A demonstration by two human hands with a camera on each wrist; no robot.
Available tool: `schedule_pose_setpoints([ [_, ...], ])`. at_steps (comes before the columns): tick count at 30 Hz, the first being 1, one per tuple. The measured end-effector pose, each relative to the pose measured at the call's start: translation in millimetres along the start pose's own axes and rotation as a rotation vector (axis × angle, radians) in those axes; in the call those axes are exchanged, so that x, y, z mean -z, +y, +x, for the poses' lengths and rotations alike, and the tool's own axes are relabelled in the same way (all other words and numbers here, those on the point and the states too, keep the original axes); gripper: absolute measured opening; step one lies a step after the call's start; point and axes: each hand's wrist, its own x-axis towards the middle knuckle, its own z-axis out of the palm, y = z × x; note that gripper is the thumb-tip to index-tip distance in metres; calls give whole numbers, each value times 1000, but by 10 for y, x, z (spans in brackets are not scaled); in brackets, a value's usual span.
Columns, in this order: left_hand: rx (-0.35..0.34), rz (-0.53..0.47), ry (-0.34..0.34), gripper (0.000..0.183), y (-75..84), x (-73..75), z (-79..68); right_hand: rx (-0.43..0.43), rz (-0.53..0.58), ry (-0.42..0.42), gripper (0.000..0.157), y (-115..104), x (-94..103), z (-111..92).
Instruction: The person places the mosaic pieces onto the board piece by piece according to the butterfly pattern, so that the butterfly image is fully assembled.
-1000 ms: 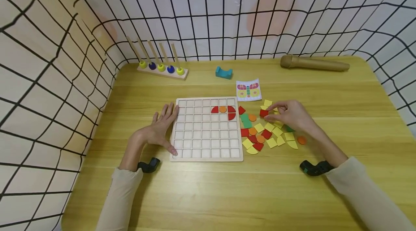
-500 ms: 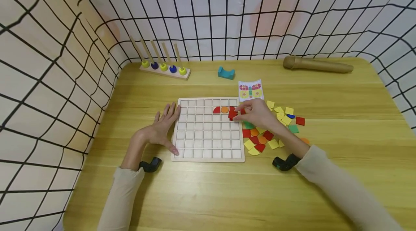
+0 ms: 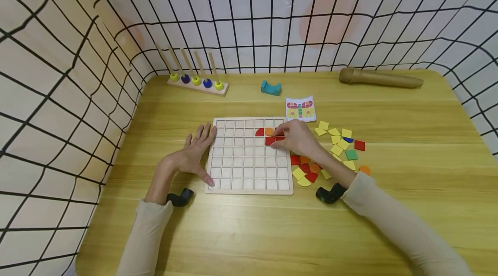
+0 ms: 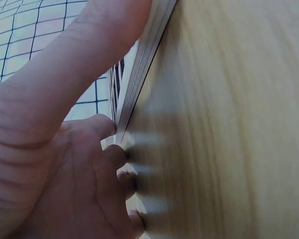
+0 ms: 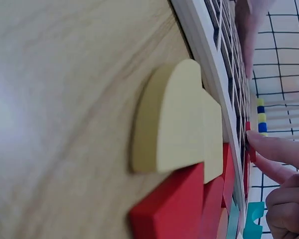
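Observation:
My left hand (image 3: 189, 155) lies spread along the left edge of a wooden grid board (image 3: 249, 191), with thumb and fingertips at its rim. In the left wrist view the thumb reaches over the board's side. My right hand (image 3: 298, 140) pinches a red square tile (image 3: 269, 141) between thumb and index finger at a cell in the board's second filled row. The right wrist view shows this tile (image 5: 250, 144) edge-on at the fingertips. A red quarter-round tile (image 3: 259, 132) and an orange disc (image 3: 269, 131) sit in the row above. Other red pieces are partly hidden behind my right hand.
Loose yellow (image 3: 324, 125), red, green and orange tiles lie right of the board. A butterfly pattern card (image 3: 307, 114) touches its far right corner. Farther back stand a peg stand with beads (image 3: 198, 87), a teal block (image 3: 271, 88) and a brown microphone-shaped object (image 3: 381, 78).
My right hand has carried a red square tile from the loose pile leftward onto the board, then slightly farther left to the cell it is at now. The left hand stays at the board's edge.

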Motion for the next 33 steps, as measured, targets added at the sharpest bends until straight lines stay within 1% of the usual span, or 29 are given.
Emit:
schedule_pose_setpoints([
  [3,-2,-1,1,160,10,-6,7,1,10,1,27,12,-7,-19],
  [9,-3,4,-4,160,16,-10,16,-26,69,-3,24,65,-25,-26],
  [12,-2,8,-5,160,6,-9,20,-11,113,-10,25,94,-2,-28],
  [14,-3,6,-2,160,-3,-9,22,0,152,-20,25,109,49,-45],
  [18,-10,1,1,160,-12,-10,14,-6,194,-31,27,170,256,-148],
  [20,-12,-2,4,160,-11,-6,1,-34,184,-29,29,216,394,-233],
  [23,-17,-6,5,160,-14,-3,-8,-65,133,-2,30,324,612,-388],
  [25,-21,-7,5,160,-20,-3,-8,-79,81,20,33,434,759,-507],
  [27,-22,-5,5,160,-18,-1,-10,-74,36,47,36,573,900,-629],
  [30,-24,-5,3,160,-13,1,-10,-93,5,88,41,803,1091,-815],
  [33,-23,-5,-1,159,-5,3,-10,-137,21,125,43,1048,1237,-982],
])
